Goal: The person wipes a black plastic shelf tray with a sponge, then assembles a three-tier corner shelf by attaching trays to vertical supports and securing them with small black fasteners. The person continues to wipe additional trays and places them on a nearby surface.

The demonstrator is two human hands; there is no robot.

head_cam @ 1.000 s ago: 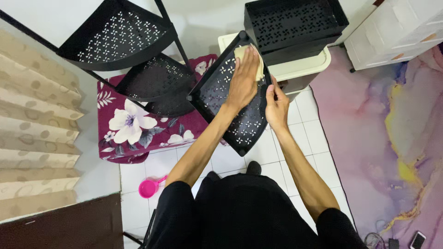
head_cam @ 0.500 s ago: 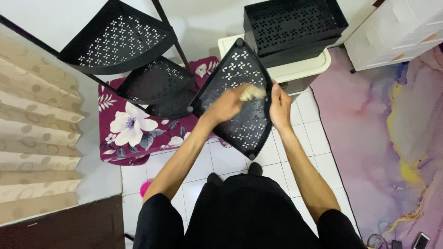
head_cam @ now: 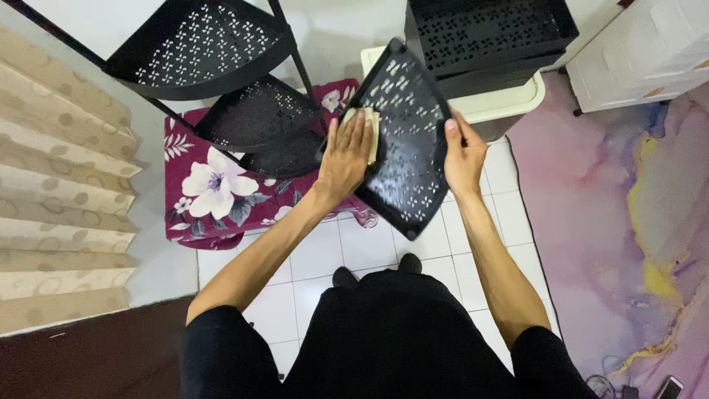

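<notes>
A black perforated corner shelf tray (head_cam: 410, 159) is held up in front of me, tilted. My right hand (head_cam: 464, 151) grips its right edge. My left hand (head_cam: 347, 155) presses a pale yellow cloth (head_cam: 373, 129) flat against the tray's left side, fingers spread over it. The cloth is mostly hidden under the hand.
A black corner rack (head_cam: 221, 66) with perforated shelves stands at the left over a maroon floral mat (head_cam: 214, 192). A black slotted crate (head_cam: 487, 33) sits on a cream stool (head_cam: 517, 103). A white drawer unit (head_cam: 650, 52) is at the top right, a purple marbled rug (head_cam: 628, 222) on the right.
My left hand with the cloth has slid from the tray's middle to its upper left edge. The tray has tipped a little to the right.
</notes>
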